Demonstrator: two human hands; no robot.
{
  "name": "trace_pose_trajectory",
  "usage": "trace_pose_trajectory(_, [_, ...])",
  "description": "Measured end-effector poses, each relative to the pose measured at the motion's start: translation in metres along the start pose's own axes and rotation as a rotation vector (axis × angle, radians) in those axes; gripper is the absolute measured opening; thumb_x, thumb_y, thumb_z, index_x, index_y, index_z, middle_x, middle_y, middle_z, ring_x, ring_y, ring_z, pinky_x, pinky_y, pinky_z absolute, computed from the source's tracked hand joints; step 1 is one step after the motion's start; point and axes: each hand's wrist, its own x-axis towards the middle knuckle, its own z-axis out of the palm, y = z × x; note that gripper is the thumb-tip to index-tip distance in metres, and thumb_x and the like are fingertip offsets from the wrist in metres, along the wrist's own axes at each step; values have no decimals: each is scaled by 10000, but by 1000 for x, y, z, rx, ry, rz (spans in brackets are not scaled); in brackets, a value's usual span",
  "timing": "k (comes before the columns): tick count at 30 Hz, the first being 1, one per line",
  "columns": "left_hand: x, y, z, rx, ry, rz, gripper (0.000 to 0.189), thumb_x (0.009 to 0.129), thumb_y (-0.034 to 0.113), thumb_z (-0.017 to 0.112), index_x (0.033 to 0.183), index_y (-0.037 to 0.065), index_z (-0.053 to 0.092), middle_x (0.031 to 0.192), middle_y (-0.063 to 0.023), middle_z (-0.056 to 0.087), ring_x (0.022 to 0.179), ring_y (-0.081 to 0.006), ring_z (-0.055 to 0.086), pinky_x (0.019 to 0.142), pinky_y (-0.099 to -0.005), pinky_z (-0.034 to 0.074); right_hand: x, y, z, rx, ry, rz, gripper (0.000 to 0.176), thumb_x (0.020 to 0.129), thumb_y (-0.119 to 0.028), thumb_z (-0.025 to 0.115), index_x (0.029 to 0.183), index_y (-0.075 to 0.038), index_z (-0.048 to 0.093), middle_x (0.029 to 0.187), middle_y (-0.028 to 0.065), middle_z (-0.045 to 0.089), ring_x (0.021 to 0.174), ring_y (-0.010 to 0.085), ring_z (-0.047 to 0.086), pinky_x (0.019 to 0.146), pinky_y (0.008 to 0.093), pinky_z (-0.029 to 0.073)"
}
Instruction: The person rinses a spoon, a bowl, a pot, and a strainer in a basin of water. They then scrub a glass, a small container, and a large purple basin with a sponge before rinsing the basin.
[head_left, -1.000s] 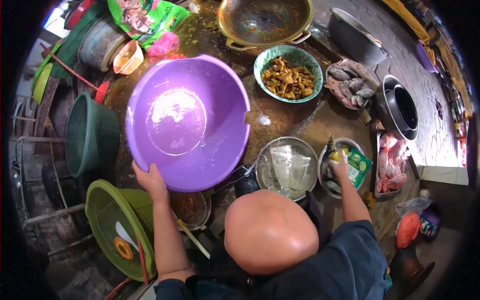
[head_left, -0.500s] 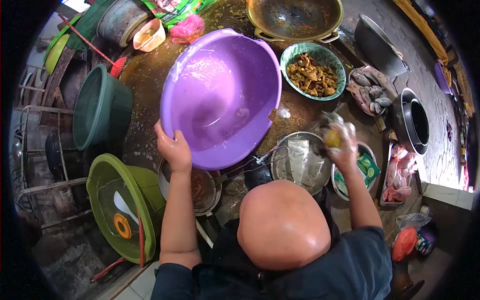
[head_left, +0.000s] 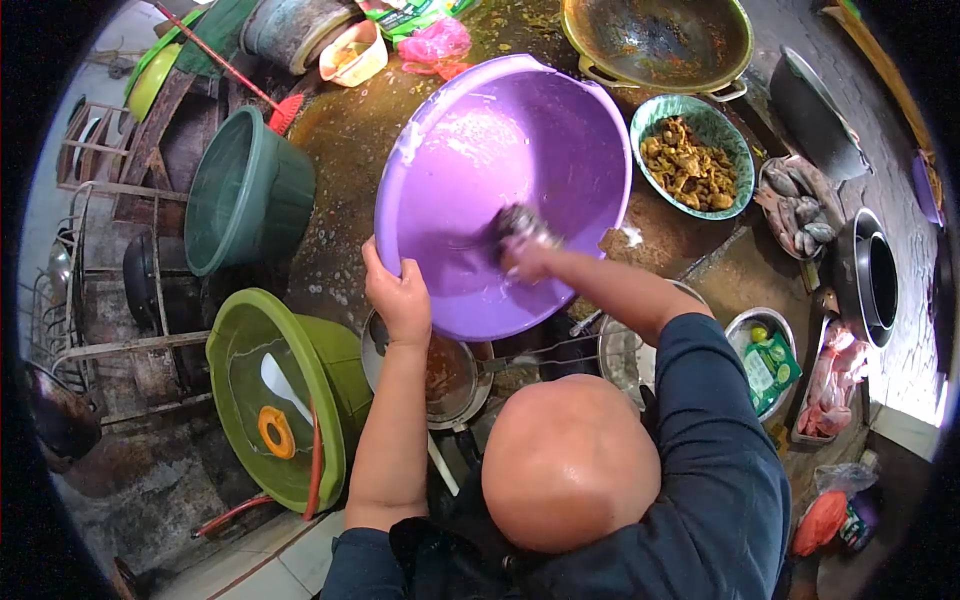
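A large purple plastic basin (head_left: 440, 270) is tilted so that its inside faces me, with wet shine and suds on the wall. Its rim is chipped at the lower right. My left hand (head_left: 398, 300) grips the near left rim, thumb inside. Inside the basin, my right hand (head_left: 530, 255) is closed on a dark grey scrubbing pad (head_left: 515, 222) and presses it near the inner surface; both are smeared by motion. Close below the basin lie a metal strainer (head_left: 447, 385) and a round pan (head_left: 625, 350), partly covered by my forearm and head.
Left stand a dark green tub (head_left: 215, 205) and an olive tub (head_left: 330, 440) with water and a ladle. On the right are a bowl of cooked meat (head_left: 742, 150), a plate of fish (head_left: 770, 190), a tray of raw meat (head_left: 800, 420) and a wok (head_left: 575, 40).
My right hand has moved left from above the round pan into the purple basin, carrying the scrubbing pad. My left hand keeps its hold on the rim. The whole view has shifted.
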Motion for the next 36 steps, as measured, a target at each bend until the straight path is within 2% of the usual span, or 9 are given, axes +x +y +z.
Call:
trace_pose_trajectory(5, [3,2,-3,33,-32,-3,351,710,-45,444,1059,-16,469,895,-211,588,845,-358,583,759,-402,436,20,-100,-8,520,595,-589,823,682,-231,679,1367,-115,237,1402,285,136,1319,422,82,1052,517,146])
trace_pose_trajectory(10, [-8,1,-11,49,-77,-35,360,711,-37,446,1070,-15,458,900,-230,585,847,-365,581,763,-412,433,82,-97,-101,921,1118,-606,734,640,-25,646,1302,-172,365,1309,239,343,1196,427,319,977,470,302])
trace_pose_trajectory(12, [-11,2,-13,46,-75,-37,356,716,-30,444,1073,-18,453,898,-226,583,844,-365,580,763,-408,433,74,-50,-120,392,1407,-292,657,670,13,585,1250,-250,425,1261,214,415,1118,388,436,910,407,398])
trace_pose_trajectory(19, [-7,-4,-5,21,18,-38,336,711,-39,442,1047,-25,449,880,-214,577,834,-359,577,761,-405,432,21,-20,-1,186,418,598,838,773,-319,594,1408,-115,86,1435,150,161,1293,389,201,1025,530,240])
trace_pose_trajectory(22, [-7,-7,-5,18,-4,-37,345,709,-42,439,1054,-20,447,882,-219,574,840,-360,575,761,-404,433,9,-92,-5,627,289,-59,861,619,-369,692,1329,-59,316,1293,210,396,1225,329,360,1021,365,300])
trace_pose_trajectory(25, [-14,-1,-13,62,-27,-41,357,710,-40,437,1066,-14,446,889,-228,572,846,-368,574,766,-406,431,53,-126,-54,1055,737,-493,801,600,-177,728,1296,-68,346,1196,200,460,1147,331,423,971,374,356])
trace_pose_trajectory(30, [-14,6,-27,184,-35,-17,379,709,-61,436,1085,-16,442,958,-230,561,881,-376,565,794,-413,421,67,-27,-148,775,1588,-91,648,591,-188,771,1144,-68,454,1077,135,506,977,285,499,829,372,423])
trace_pose_trajectory(33, [-10,-2,-20,196,6,-34,387,712,-72,432,1095,-17,435,976,-234,554,895,-383,560,794,-420,418,53,10,-84,1177,1345,287,641,624,-318,735,1159,-94,462,1030,122,526,930,277,507,824,388,426])
trace_pose_trajectory(36, [1,-5,-15,86,11,-47,376,715,-72,433,1088,-18,432,956,-237,558,896,-385,560,790,-425,417,14,-18,-27,509,538,383,918,566,-457,726,1317,-145,301,1116,160,497,1175,317,378,1016,478,226])
